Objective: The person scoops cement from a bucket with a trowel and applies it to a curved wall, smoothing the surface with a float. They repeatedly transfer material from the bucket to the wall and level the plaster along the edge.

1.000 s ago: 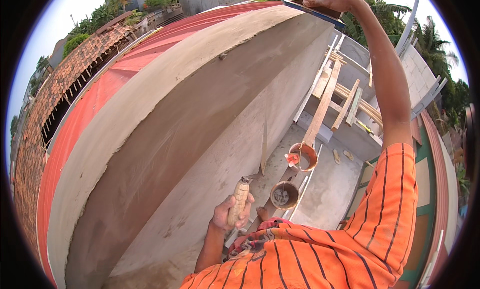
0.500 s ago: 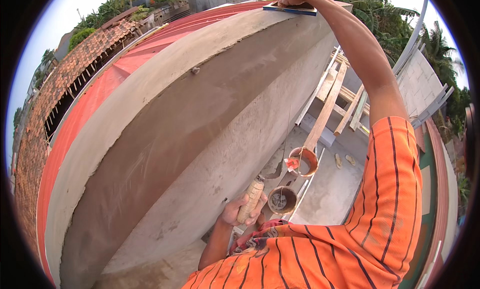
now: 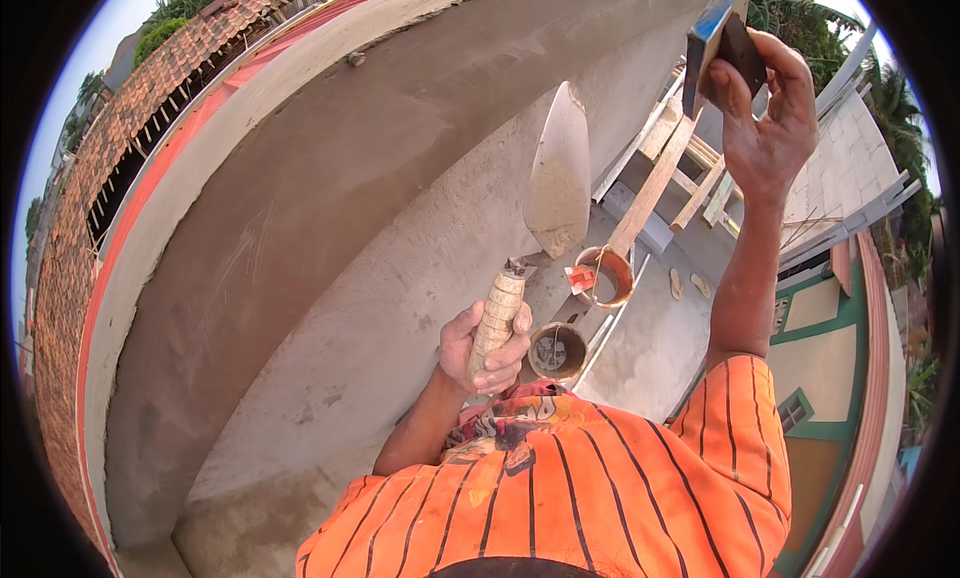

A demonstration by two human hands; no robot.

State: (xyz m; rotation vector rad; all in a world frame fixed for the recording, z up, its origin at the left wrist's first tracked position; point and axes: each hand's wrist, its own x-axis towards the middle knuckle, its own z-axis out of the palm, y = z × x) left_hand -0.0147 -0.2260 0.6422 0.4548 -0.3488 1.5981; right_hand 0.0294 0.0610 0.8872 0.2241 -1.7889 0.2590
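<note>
My left hand (image 3: 485,350) is closed round the wrapped handle of a trowel (image 3: 557,168), its pale, smeared blade pointing upward in front of the wall. At the upper right, my right hand (image 3: 770,138) grips a plastering float (image 3: 708,40) with a blue edge and dark handle, tilted on its side. Behind both tools runs a long wall with a band of darker, smooth plaster (image 3: 280,208) below a paler top edge (image 3: 240,98); a small lump sits near that edge.
Two buckets (image 3: 618,298) (image 3: 575,363) stand below by the wall. Beyond them are loose planks (image 3: 660,188), metal poles and a pair of sandals (image 3: 676,285). A tiled roof (image 3: 120,118) lies left of the wall; a building with green trim (image 3: 855,348) and trees are at the right.
My right hand has brought the float down and rightward from the wall top, turning it on its side. My left hand has moved higher, and the trowel blade now stands in plain view.
</note>
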